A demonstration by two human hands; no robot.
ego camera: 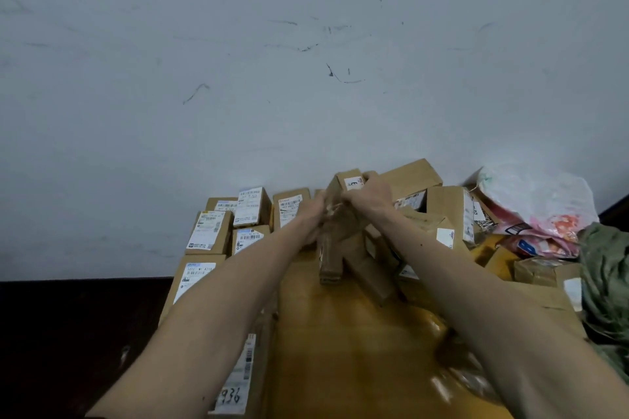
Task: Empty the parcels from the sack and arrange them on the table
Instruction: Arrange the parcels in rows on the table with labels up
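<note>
Over box pile (250,207), arms outstretched, L hand (315,214) & R hand (369,196) seemingly clutching one brown parcel (331,255).

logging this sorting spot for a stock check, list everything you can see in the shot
labelled boxes: about six, brown with white labels, neat rows at left by the wall
loose boxes: several, brown, jumbled at right
large flat carton: one, yellow-brown, centre, under the arms
plastic bag: one, white with pink contents, far right
green sack: one, olive, right edge
wall: grey-white, scuffed, behind everything
taped brown parcel: one, centre, held up
left hand: grips the parcel
right hand: grips the parcel's top
</note>
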